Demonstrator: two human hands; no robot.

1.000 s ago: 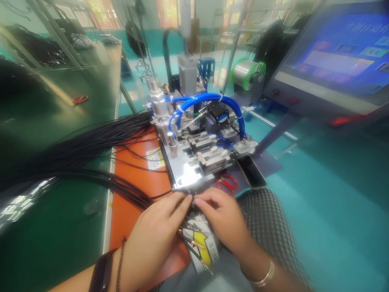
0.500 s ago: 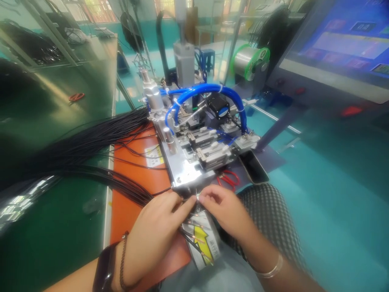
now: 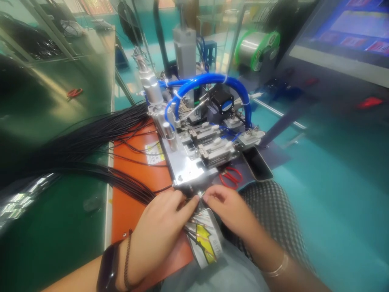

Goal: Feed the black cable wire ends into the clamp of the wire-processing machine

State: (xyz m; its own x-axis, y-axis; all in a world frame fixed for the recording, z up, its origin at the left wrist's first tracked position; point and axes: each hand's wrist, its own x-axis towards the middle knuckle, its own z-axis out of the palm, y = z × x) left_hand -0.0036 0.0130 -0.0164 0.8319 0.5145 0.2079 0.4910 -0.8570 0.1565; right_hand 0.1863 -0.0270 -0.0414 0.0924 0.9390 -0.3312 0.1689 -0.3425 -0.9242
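Observation:
My left hand (image 3: pixel 165 215) is closed, its thumb and index finger pinching the end of a black cable; most of that cable is hidden behind the hand. Fine silver wire strands (image 3: pixel 199 194) fan out at the fingertips. From the other side, my right hand (image 3: pixel 226 207) is closed in a pinch at these strands, thumb against index finger. Just below both hands, several black cables with stripped copper ends (image 3: pixel 202 235) lie on a white plate with a yellow arrow (image 3: pixel 209 255). The metal edge of a bench machine (image 3: pixel 188 174) is right in front of the fingers.
Black cable bundles (image 3: pixel 121 180) run leftward across the orange bench top (image 3: pixel 130 219). Red-handled pliers (image 3: pixel 231 177) and a phone (image 3: pixel 257 164) lie right of the machine. Blue hoses (image 3: pixel 209 79) arch over it. A wire spool (image 3: pixel 257 50) and a screen (image 3: pixel 343 36) stand behind.
The view has shifted slightly. My right fingertips have drawn a little away from my left fingertips, and the silver strands show more between them. The left hand keeps its pinch.

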